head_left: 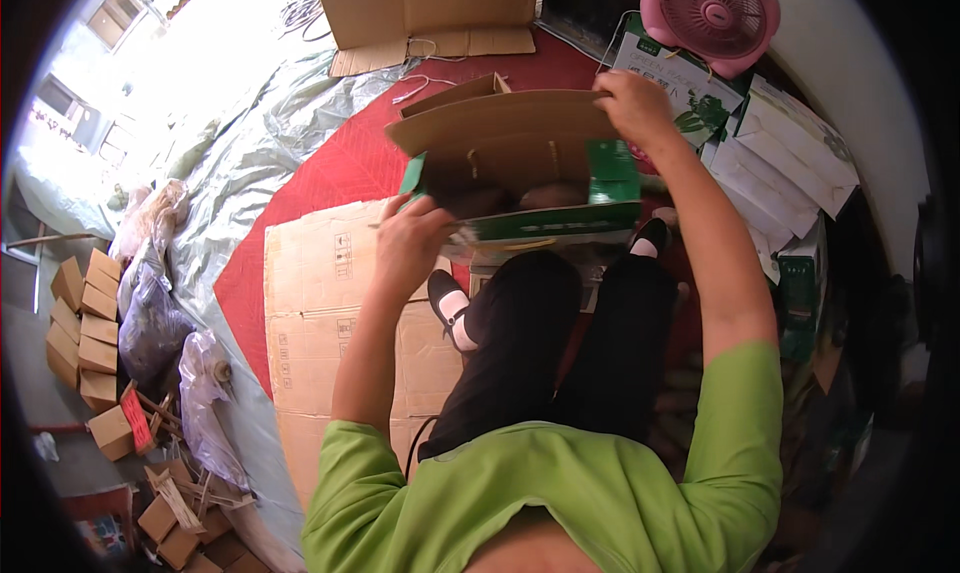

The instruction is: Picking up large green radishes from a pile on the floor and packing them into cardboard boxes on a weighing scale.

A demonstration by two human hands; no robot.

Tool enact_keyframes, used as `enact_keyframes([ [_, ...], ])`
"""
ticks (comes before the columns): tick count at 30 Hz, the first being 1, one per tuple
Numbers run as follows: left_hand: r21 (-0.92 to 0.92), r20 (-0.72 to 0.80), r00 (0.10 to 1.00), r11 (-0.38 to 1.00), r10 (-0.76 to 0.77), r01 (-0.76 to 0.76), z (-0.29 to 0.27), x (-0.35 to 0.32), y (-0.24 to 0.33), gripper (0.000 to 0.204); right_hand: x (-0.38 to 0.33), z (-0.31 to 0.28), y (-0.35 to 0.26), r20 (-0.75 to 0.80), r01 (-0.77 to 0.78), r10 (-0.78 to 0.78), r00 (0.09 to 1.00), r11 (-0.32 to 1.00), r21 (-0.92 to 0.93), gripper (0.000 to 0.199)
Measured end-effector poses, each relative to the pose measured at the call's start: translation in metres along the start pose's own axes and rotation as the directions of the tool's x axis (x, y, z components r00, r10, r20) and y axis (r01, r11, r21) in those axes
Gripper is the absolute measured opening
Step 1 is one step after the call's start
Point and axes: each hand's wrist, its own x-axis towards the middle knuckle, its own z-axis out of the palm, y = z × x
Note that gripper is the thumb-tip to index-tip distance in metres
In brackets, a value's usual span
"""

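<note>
An open cardboard gift box, green outside and brown inside, stands in front of my knees. Its far flap is raised. My left hand is closed at the box's near left corner, on its edge. At the flap's upper right corner, my right hand has its fingers closed on the cardboard edge and is slightly blurred. Large dark, rounded things lie inside the box, too shaded to name. A cord handle shows on the inner side of the flap.
A flattened carton lies at left on the red floor covering. Behind stands a big open carton. A pink fan and white printed boxes are at right. Small cartons and plastic bags sit far left.
</note>
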Motion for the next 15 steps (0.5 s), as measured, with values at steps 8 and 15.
enact_keyframes([
  [8,0.189,-0.088,0.988,0.972,-0.123,0.138,-0.077,-0.098,-0.043,0.005,0.024,0.033,-0.127,-0.027,0.244,-0.242,0.97,0.968,0.061,0.013],
  [15,0.425,-0.02,0.952,0.859,-0.307,0.286,-0.165,-0.192,-0.021,0.007,-0.013,0.105,-0.246,-0.079,0.311,-0.303,0.95,0.891,0.331,0.013],
])
